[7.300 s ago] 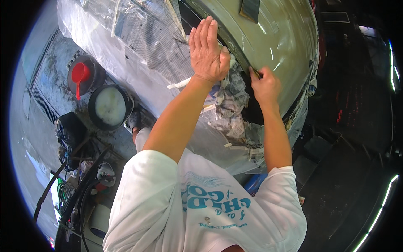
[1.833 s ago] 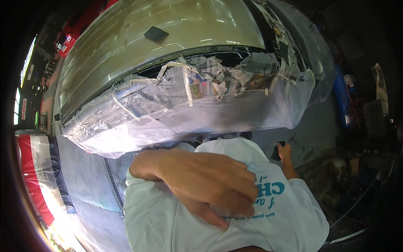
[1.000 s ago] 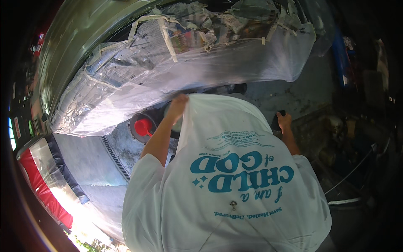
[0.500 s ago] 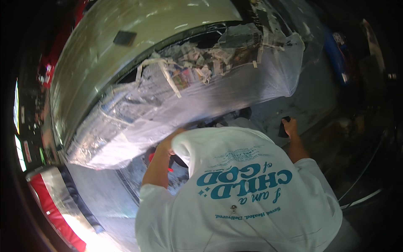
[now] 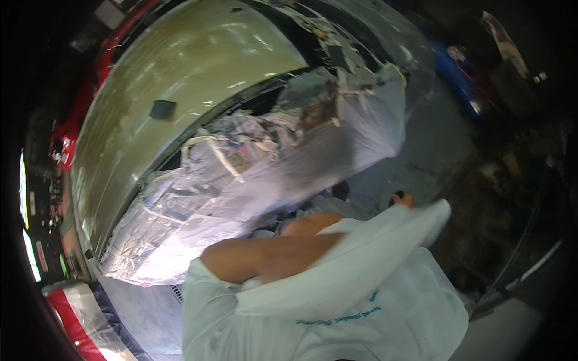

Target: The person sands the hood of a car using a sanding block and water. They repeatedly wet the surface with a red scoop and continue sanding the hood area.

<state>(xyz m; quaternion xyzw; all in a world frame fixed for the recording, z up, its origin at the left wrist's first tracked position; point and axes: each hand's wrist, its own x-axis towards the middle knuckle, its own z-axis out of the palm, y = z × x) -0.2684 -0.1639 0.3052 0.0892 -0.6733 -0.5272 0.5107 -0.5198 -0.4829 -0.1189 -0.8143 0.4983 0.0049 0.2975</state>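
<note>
The white T-shirt (image 5: pixel 337 289) on my body is lifted, its front raised in a long fold to the right. My bare left arm (image 5: pixel 235 256) bends across in front of it. My left hand (image 5: pixel 280 265) is smeared by motion close to the shirt's edge, and its fingers cannot be made out. To the right, past the fold, my right hand (image 5: pixel 404 200) is closed around a small black block (image 5: pixel 397 195), mostly hidden by the fingers and shirt.
A dull olive car panel (image 5: pixel 198 66) curves across the upper left, a dark square pad (image 5: pixel 162 109) lying on it. Clear plastic sheeting (image 5: pixel 301 162), tape and paper mask the car's near side. A red-and-white padded thing (image 5: pixel 75 319) lies lower left; a blue object (image 5: pixel 454 75) upper right.
My left arm has swung inward across my body and the shirt front has come up to the right. My right hand, still holding the block, is now partly covered. The view has shifted.
</note>
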